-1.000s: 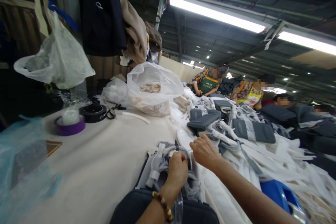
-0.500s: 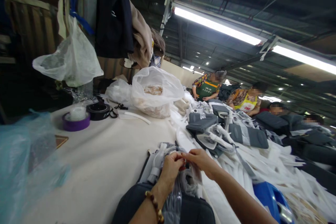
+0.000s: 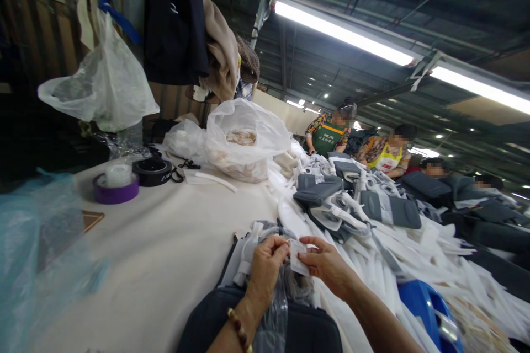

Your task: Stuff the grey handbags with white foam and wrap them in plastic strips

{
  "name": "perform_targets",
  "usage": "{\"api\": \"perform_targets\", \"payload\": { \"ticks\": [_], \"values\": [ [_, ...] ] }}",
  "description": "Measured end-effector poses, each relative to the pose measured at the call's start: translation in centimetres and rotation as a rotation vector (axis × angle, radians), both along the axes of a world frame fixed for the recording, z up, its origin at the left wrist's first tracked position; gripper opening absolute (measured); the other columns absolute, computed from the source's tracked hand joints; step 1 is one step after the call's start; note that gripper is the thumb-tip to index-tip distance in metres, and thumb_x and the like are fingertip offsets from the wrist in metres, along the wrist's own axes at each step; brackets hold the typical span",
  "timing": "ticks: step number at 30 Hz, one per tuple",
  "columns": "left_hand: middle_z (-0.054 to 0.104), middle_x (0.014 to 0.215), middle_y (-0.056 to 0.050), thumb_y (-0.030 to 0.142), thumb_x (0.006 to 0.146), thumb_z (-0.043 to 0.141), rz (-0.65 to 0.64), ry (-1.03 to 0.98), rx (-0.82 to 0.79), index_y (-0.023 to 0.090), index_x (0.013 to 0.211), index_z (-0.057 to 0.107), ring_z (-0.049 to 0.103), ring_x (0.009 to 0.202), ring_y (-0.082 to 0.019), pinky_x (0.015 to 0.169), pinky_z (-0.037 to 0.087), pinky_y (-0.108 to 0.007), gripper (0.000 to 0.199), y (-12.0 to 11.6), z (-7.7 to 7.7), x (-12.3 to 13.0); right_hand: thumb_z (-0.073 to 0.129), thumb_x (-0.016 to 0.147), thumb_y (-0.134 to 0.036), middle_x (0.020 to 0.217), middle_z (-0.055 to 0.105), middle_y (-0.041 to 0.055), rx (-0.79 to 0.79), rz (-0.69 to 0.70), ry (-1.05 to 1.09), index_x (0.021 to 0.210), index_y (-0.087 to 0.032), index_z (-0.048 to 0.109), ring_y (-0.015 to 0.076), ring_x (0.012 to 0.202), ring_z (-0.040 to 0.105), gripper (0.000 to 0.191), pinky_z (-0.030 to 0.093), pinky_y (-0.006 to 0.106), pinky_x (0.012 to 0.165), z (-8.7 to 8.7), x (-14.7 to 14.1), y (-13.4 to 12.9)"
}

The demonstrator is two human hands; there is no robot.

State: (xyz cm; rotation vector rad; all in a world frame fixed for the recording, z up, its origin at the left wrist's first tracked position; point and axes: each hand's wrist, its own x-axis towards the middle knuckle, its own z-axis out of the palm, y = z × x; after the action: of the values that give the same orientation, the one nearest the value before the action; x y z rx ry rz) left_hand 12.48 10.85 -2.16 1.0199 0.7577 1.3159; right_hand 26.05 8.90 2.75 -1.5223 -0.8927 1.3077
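Note:
A small white tag (image 3: 298, 258) is between my hands, its flat face turned partly toward me. My right hand (image 3: 329, 266) pinches it by its right side between thumb and fingers. At the tag's upper left edge, my left hand (image 3: 265, 267), with a beaded bracelet at the wrist, has thumb and forefinger pinched together. Under both hands lies a dark padded bag (image 3: 308, 328) with a band of clear plastic film (image 3: 271, 320) around it. Wrapped grey and white straps (image 3: 249, 253) are bundled at its far end.
White foam strips (image 3: 443, 270) and several dark wrapped bags (image 3: 391, 209) pile up on the right, near a blue tape dispenser (image 3: 422, 298). Purple tape (image 3: 116, 193), black tape (image 3: 152, 172) and an open plastic bag (image 3: 248, 146) stand left. Co-workers (image 3: 329, 132) are beyond.
My hands have moved slightly apart from their close pinch, and the white tag now shows between them. The right hand has shifted a little to the right. The view has tilted slightly.

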Motion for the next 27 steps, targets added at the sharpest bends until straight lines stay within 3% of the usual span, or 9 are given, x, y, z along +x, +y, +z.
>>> {"api": "perform_targets", "payload": {
  "ticks": [6,14,18,22,27],
  "values": [
    [0.054,0.059,0.001,0.03,0.069,0.056,0.026,0.107,0.073,0.017,0.063,0.06,0.048,0.059,-0.014,0.058,0.038,-0.026,0.015,-0.9,-0.3,-0.5,0.078,0.041,-0.021,0.058,0.059,-0.0046,0.03,-0.068,0.03,0.09,-0.017,0.053,0.0124,0.05,0.056,0.056,0.042,0.025,0.049,-0.7,-0.8,-0.2],
    [0.057,0.074,-0.004,0.019,0.078,0.048,0.118,0.43,0.372,0.017,0.073,0.063,0.055,0.071,-0.016,0.068,0.044,-0.028,0.016,-3.1,-0.3,-0.5,0.072,0.04,-0.02,0.043,0.046,-0.0122,0.125,-0.179,0.027,0.086,-0.018,0.053,0.0088,0.041,0.047,0.05,0.034,0.02,0.043,-1.7,-2.0,-0.5],
    [0.057,0.086,-0.006,0.015,0.075,0.051,0.161,0.506,0.388,0.016,0.073,0.063,0.058,0.08,-0.017,0.074,0.047,-0.03,0.013,-3.9,-0.2,-0.2,0.071,0.039,-0.018,0.041,0.046,-0.0122,0.136,-0.206,0.02,0.082,-0.018,0.053,0.0076,0.037,0.042,0.047,0.03,0.02,0.039,-1.6,-2.2,-0.6],
    [0.057,0.096,-0.009,0.014,0.074,0.051,0.104,0.539,0.334,0.016,0.071,0.062,0.061,0.078,-0.017,0.076,0.051,-0.032,0.012,-4.7,0.2,0.2,0.069,0.04,-0.017,0.041,0.047,-0.0115,0.152,-0.221,0.035,0.082,-0.019,0.053,0.0087,0.037,0.043,0.045,0.029,0.021,0.039,-2.0,-2.3,-0.4],
    [0.055,0.119,-0.016,0.01,0.075,0.046,0.039,0.602,0.392,0.014,0.088,0.066,0.055,0.112,-0.027,0.098,0.043,-0.043,0.024,-6.0,0.7,1.3,0.066,0.041,-0.015,0.044,0.049,-0.0105,0.172,-0.222,0.075,0.082,-0.02,0.053,0.0084,0.04,0.043,0.043,0.03,0.021,0.042,-2.8,-2.1,0.1]
  ]
}}
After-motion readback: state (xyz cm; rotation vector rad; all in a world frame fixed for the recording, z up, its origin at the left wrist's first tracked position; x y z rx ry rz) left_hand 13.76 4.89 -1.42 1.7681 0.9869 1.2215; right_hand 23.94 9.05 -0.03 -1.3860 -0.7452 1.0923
